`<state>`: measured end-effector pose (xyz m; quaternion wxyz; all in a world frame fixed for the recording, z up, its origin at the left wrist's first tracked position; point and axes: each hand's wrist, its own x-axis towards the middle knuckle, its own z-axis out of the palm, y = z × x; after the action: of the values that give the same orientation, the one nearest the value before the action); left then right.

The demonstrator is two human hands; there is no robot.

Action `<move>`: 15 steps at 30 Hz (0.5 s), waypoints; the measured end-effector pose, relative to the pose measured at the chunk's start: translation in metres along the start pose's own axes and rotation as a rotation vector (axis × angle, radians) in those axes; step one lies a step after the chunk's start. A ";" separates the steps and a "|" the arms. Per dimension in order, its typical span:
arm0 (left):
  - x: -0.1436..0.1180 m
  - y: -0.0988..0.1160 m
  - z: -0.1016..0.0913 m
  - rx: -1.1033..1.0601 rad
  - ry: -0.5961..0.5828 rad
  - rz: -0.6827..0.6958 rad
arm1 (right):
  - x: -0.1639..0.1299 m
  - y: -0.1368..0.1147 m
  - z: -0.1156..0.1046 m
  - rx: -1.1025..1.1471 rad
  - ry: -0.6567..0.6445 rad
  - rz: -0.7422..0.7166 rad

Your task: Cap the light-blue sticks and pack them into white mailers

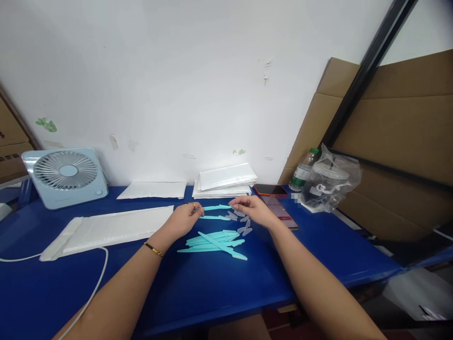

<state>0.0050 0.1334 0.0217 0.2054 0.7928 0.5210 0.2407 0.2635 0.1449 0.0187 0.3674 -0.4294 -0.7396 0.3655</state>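
Note:
Thumb and fingers of my left hand are closed on the handle end of a turquoise eyebrow razor. At its blade end, my right hand pinches what looks like a small clear blade cap, mostly hidden by the fingertips. A second turquoise razor lies just below, its handle end close to my left fingers. Several loose clear caps are scattered under and beside my right hand. Nearer to me, a pile of turquoise razors lies crosswise on the blue table.
White padded envelopes lie to the left, at the back and in a stack. A light-blue fan stands far left, its white cable near my left forearm. Right are two phones, a bottle and a bagged cup.

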 end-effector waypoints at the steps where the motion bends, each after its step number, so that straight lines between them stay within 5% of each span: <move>1: 0.000 -0.001 0.000 -0.004 0.003 -0.007 | 0.000 0.000 -0.001 0.006 0.006 0.000; 15: 0.000 0.001 0.010 0.074 0.012 0.042 | 0.005 0.002 0.023 -0.038 -0.050 -0.008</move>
<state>0.0122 0.1321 0.0145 0.1679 0.8091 0.5139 0.2303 0.2428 0.1445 0.0075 0.3421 -0.4240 -0.7571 0.3605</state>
